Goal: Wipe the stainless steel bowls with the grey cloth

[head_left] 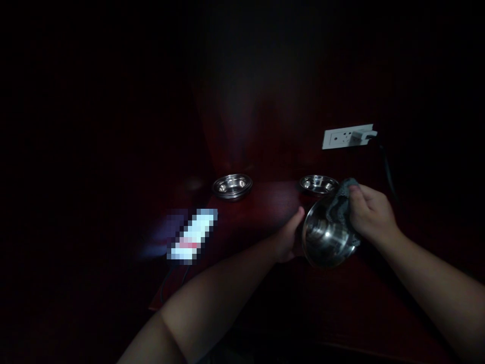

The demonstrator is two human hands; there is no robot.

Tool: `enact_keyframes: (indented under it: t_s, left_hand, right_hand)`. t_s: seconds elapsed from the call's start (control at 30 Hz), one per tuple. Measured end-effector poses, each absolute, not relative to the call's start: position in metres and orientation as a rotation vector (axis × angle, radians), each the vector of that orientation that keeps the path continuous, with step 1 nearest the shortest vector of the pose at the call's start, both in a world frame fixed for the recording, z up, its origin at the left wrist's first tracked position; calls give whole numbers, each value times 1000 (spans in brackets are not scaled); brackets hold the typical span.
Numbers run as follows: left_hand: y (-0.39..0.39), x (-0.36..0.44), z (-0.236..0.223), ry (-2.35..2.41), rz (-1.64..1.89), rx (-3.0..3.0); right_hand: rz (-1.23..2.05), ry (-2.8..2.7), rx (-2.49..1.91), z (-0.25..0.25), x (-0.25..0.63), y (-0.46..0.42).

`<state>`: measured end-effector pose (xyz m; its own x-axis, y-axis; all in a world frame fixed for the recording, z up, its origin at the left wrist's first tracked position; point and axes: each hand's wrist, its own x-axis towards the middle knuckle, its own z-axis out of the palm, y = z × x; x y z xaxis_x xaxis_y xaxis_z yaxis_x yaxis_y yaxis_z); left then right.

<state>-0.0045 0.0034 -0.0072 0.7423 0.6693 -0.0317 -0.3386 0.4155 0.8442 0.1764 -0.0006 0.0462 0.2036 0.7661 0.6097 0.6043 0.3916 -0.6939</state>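
Observation:
A shiny metal bowl [322, 242] is held tilted, its open side turned toward me. My left hand [288, 237] grips it at the left edge, thumb up and the other fingers hidden behind it. A dark grey cloth [343, 202] is bunched in my right hand [373, 212], draped over the bowl's upper right rim and pressed against it. Just behind, another metal bowl [318, 185] rests on the dark red table [271, 197]. Farther left sits a small stack of similar metal bowls [232, 187].
A lit phone-like screen [195, 235], pixelated, lies at the left with a thin cable near it. On the back wall is a white socket panel [346, 137] with a plug [366, 135] and a dark cord [388, 172] hanging down. The surroundings are very dark.

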Motion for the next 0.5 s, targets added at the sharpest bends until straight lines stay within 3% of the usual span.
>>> enact_keyframes:
  t_s: [0.5]
  left_hand:
    - [-3,8,3,333,778,978]
  right_hand:
    - [399,-1418,-1250,43,174,2]
